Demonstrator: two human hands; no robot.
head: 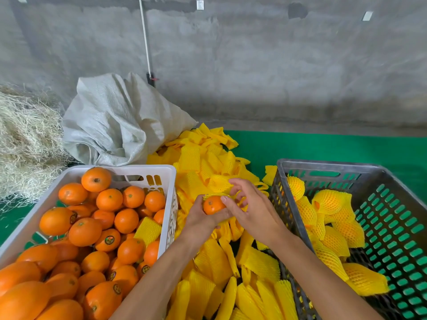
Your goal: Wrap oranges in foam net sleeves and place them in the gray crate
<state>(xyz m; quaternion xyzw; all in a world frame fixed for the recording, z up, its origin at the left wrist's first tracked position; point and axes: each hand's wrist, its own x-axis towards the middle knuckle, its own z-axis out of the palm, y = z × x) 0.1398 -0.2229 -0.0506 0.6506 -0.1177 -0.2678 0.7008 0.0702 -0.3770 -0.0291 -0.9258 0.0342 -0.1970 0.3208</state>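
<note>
Orange (213,205), round and smooth, sat cupped in the left hand (200,218) over the sleeve pile while the right hand (250,207) pinched a stretchy yellow foam net sleeve (220,182) beside the slotted gray crate (323,168)

Fruit-packing shed: bare concrete wall (254,65), crated oranges (92,227), straw (25,139).

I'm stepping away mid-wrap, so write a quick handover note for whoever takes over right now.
Left hand grips a bare orange from below. Right hand pinches a yellow foam sleeve at the orange's top; the sleeve is not yet over the fruit.
Done: several wrapped oranges lie in the gray crate on the right.
Left: finish this wrap and place it in the crate. The white crate on the left holds many unwrapped oranges; loose sleeves are piled between the crates.
</note>
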